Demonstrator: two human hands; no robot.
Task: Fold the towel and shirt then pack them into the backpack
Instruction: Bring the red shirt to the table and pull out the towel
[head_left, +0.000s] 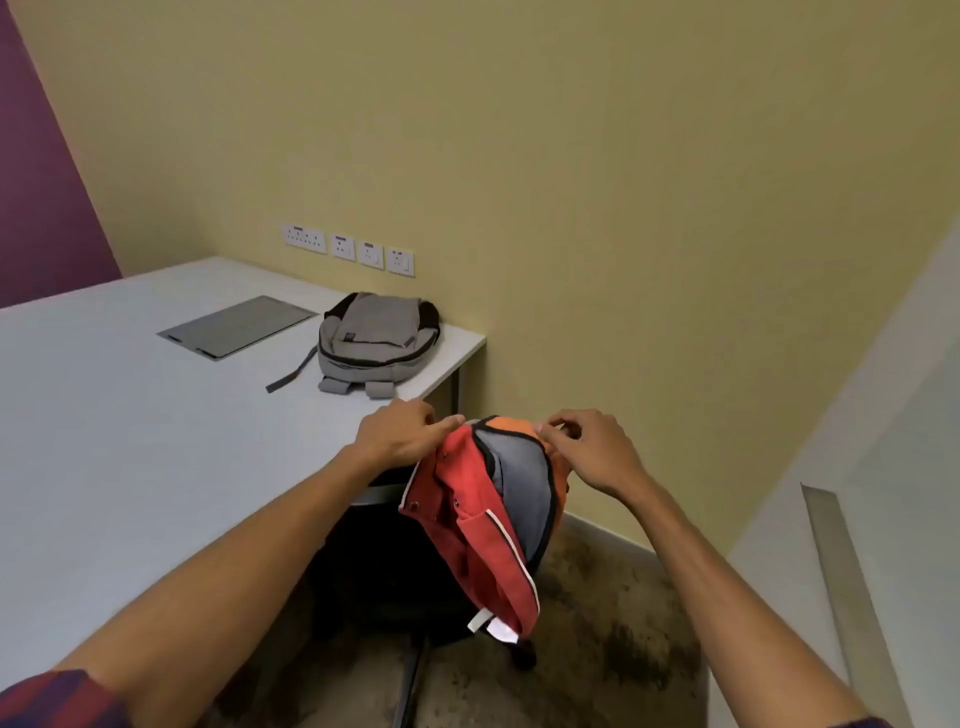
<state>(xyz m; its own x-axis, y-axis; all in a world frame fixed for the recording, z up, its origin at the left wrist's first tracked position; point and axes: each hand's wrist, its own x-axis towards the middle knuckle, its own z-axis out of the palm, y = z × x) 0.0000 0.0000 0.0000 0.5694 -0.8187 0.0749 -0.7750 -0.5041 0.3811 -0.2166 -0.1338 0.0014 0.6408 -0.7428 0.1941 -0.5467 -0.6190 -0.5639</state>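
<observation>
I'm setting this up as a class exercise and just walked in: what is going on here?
A person holds up a red, orange and grey shirt with both hands, off the edge of the white table. The left hand pinches one upper edge and the right hand pinches the other, so the shirt hangs bunched between them, not yet folded flat. A grey backpack lies on the table's far corner by the wall. No towel is in view.

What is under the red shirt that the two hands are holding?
Under the red shirt a grey and orange bag shows, gripped by the left hand and right hand. Below is something black. The bag's inside is covered.
</observation>
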